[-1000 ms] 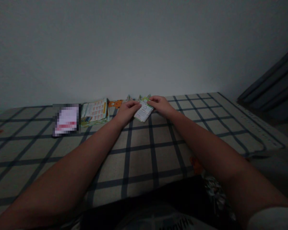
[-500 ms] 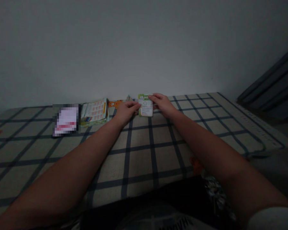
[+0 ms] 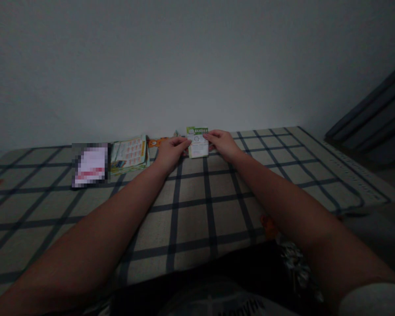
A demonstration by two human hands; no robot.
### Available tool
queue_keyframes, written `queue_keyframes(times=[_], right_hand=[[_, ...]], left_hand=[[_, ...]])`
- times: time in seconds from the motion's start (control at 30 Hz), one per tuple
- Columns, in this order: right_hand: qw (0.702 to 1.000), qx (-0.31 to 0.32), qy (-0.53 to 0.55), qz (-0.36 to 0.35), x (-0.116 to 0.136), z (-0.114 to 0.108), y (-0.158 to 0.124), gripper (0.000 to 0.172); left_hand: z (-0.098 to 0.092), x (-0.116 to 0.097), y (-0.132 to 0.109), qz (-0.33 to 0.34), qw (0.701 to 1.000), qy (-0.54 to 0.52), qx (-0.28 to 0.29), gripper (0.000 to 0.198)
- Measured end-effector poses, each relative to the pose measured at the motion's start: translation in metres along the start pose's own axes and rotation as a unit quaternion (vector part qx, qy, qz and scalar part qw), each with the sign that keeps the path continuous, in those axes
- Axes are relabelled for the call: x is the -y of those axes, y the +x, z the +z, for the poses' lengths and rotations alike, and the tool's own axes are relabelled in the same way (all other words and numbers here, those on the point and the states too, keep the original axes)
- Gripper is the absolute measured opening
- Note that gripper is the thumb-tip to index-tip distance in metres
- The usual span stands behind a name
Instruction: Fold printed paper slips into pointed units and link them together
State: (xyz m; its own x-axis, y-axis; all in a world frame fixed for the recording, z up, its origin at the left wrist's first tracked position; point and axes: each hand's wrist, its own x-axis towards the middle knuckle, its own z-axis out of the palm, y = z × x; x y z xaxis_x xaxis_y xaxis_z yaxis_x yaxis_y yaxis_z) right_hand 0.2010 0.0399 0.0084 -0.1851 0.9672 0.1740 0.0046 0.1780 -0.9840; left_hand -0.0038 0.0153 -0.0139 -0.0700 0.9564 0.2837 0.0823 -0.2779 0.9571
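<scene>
Between my two hands is a small green-and-white printed card (image 3: pixel 198 145), held up facing me above the checked cloth. My left hand (image 3: pixel 173 151) pinches its left edge between thumb and fingers. On the opposite side, my right hand (image 3: pixel 223 144) grips the right edge near the top, thumb in front. The print is too small to read. To the left of my left hand lies a stack of printed leaflets (image 3: pixel 130 153) with green edges.
A blurred-out device or screen with a dark edge (image 3: pixel 108 164) lies left of the leaflets. The checked cloth (image 3: pixel 191 210) covers the surface up to the grey wall (image 3: pixel 197 66). Dark folded fabric (image 3: pixel 375 118) hangs at the right.
The card has shifted slightly up and left, and its green top band shows more. My left hand has moved a little left with it; the right hand still grips the edge.
</scene>
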Motion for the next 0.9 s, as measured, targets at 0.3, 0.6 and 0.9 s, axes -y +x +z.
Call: queue_keyframes(times=[0.3,0.6,0.9], right_hand=[[1.0,0.0,0.014,0.009,0.0013,-0.0009,-0.0016,0.013],[0.999,0.021,0.023,0.009,-0.0044,-0.0027,0.0007,0.012],[0.999,0.023,0.024,0.001,-0.0041,-0.0037,0.0006,0.011]], left_hand=[[0.0023,0.0011,-0.0003,-0.028,0.997,-0.064,0.015,0.031],[0.0036,-0.0064,-0.0035,-0.043,0.997,-0.059,0.003,0.034],[0.0038,-0.0029,-0.0013,-0.035,0.997,-0.072,0.008,0.039]])
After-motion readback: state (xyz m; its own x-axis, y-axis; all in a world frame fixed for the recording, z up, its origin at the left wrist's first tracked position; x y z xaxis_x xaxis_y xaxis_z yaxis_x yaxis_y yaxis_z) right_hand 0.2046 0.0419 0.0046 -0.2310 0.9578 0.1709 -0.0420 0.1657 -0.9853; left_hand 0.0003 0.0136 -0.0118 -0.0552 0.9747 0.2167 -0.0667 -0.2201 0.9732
